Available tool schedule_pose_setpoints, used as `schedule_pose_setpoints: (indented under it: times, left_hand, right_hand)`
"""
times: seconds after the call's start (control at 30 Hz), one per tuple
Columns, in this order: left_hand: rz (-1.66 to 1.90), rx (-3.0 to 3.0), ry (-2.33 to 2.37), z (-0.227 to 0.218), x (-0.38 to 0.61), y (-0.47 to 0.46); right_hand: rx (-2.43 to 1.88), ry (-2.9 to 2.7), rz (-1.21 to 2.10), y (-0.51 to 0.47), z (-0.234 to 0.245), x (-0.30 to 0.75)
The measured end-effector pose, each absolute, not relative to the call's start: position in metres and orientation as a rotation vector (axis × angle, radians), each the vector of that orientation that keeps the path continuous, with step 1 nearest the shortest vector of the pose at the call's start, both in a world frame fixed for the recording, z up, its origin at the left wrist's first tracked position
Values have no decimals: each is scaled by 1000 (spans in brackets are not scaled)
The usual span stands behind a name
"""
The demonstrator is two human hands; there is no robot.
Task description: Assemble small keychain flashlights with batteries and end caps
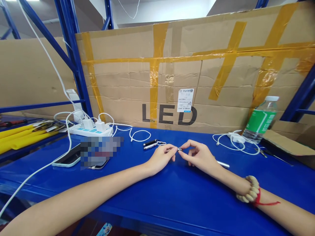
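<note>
Both hands meet above the middle of the blue table, pinching one tiny metallic piece [179,149] whose kind is too small to make out. My left hand [161,159] has its thumb and fingers closed on the near side of it. From the right, my right hand [198,155] grips it between thumb and forefinger. Just behind my left hand lie a black penlight-like tube [150,143] and a silver one [149,146], with a white loop of cord at their end. A silver pen-like rod [223,164] pokes out from behind my right wrist.
Left on the blue table [157,203] are a phone [67,157] and a white power strip [92,131] with chargers and cables. A water bottle [261,121], a coiled white cable [237,139] and a screwdriver [273,154] are at right. A large cardboard box [128,88] stands behind.
</note>
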State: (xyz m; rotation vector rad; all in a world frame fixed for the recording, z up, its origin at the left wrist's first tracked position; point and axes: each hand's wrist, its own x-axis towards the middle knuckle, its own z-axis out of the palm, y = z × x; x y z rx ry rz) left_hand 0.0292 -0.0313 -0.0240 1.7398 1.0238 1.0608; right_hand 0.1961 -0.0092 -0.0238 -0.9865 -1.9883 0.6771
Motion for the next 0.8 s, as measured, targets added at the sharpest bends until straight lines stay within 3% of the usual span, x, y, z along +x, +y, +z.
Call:
schedule_pose_setpoints:
  times: [0.37, 0.8]
  left_hand:
    - [1047, 1815, 1064, -25, 28, -30]
    - [922, 1982, 991, -21, 28, -35]
  right_hand:
    - [-758, -1928, 819, -3, -23, 200]
    - [-845, -1893, 1033, 0, -20, 205]
